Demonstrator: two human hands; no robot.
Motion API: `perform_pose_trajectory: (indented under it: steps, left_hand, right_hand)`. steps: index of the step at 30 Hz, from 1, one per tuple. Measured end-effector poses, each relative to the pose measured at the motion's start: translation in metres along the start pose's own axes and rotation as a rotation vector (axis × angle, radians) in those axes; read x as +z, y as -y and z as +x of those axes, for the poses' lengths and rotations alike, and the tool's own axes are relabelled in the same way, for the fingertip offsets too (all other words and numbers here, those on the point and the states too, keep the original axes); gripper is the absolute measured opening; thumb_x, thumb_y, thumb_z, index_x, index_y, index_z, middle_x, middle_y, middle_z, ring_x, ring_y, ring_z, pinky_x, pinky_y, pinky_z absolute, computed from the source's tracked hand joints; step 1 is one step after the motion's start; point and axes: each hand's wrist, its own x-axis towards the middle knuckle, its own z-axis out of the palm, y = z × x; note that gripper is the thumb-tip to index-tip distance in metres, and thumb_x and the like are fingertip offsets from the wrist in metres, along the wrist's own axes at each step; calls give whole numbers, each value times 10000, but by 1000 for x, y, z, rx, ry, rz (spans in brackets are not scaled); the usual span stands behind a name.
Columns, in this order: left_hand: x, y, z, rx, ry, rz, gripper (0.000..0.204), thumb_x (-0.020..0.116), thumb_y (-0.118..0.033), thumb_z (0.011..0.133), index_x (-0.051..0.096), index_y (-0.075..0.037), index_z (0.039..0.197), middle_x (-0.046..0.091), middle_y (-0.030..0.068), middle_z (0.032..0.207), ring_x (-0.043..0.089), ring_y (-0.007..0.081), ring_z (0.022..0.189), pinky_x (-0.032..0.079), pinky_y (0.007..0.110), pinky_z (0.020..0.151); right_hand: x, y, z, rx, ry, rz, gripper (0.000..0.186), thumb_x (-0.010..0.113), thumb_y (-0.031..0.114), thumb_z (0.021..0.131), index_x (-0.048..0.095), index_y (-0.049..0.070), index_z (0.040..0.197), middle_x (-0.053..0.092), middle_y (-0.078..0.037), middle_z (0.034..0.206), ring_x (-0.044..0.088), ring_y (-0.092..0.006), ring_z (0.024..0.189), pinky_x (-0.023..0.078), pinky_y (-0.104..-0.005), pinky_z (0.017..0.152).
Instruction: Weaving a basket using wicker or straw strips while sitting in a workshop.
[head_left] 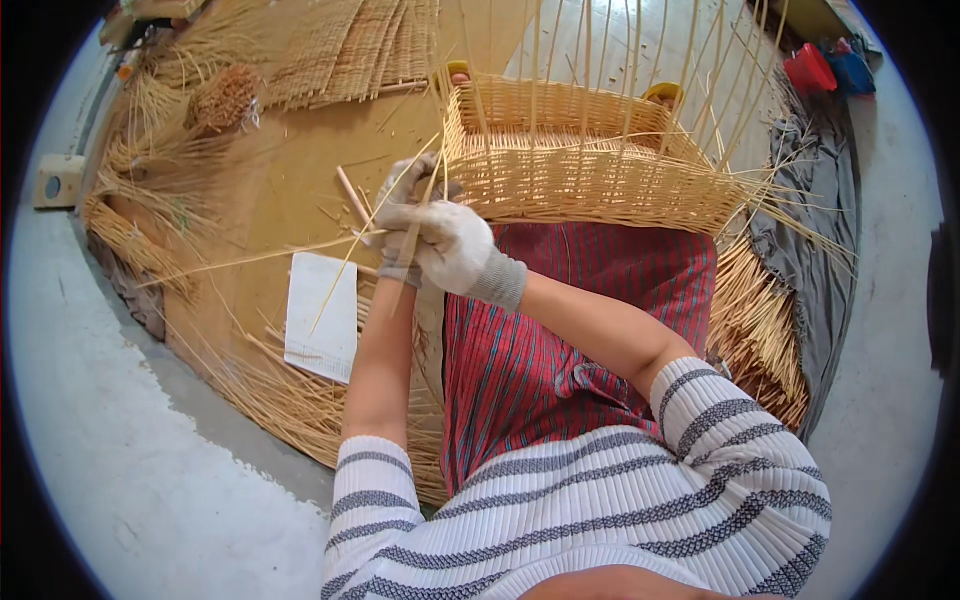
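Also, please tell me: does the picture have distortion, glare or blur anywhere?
Head view: fisheye distortion, with black corners and bent edges toward the rim; head view: bright sheen on the pale surface beyond the basket; head view: one strand by the gloved hands looks smeared, perhaps motion blur.

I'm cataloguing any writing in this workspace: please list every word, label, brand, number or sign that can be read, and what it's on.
White sheet: faint marks along its lower edge, too small and blurred to read.
Woven basket: no writing visible.
Red cloth on the lap: stripes, no readable text.
Nothing else here shows readable text.
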Motion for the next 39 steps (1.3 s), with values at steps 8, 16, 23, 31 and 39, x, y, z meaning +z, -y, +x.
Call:
perform_pose_trajectory:
  steps: [8, 16, 23, 31, 39]
  left_hand:
    - [-11, 35, -11, 405, -339, 542, 224, 577, -147, 1074, 695, -24, 1218, 734, 101, 1061, 715, 201, 922, 602, 322, 788]
    - [-11, -12, 60, 229, 18, 721, 195, 636, -74, 1044, 723, -24, 1211, 753, 59, 1036, 688, 164, 935, 552, 293, 802]
    - [-3, -34, 83, 91, 211, 904, 252, 813, -121, 942, 700, 0, 1132, 739, 41, 1019, 656, 114, 918, 539, 291, 831]
    - [10, -28, 42, 316, -138, 720, 211, 850, -143, 921, 704, -43, 1035, 745, 39, 923, 691, 127, 884, 547, 264, 796]
    - [82, -7, -33, 597, 125, 1656, 730, 840, -319, 886, 532, -284, 1548, 548, 209, 1480, 713, 328, 1001, 587, 398, 891]
  right_hand:
    - [55, -4, 41, -114, -77, 33, 177, 666, 77, 966, 752, 110, 1117, 790, -94, 1057, 748, -252, 938, 556, -362, 860]
    - [-36, -47, 134, -141, 284, 528, 360, 506, -4, 980, 744, 122, 1220, 734, 4, 1032, 612, -100, 822, 557, -276, 788]
    - [-81, -32, 110, -223, 160, 295, 305, 578, 53, 1044, 711, 111, 1313, 763, -18, 1043, 665, -162, 777, 562, -320, 755]
    - [-110, -59, -19, -332, -40, 450, 224, 563, 92, 1029, 722, 101, 1187, 775, -107, 1076, 734, -292, 1014, 607, -412, 883]
    - [-129, -72, -34, 414, -700, 454, 200, 537, 144, 1124, 714, 80, 1191, 776, -102, 1076, 756, -209, 1010, 634, -359, 877]
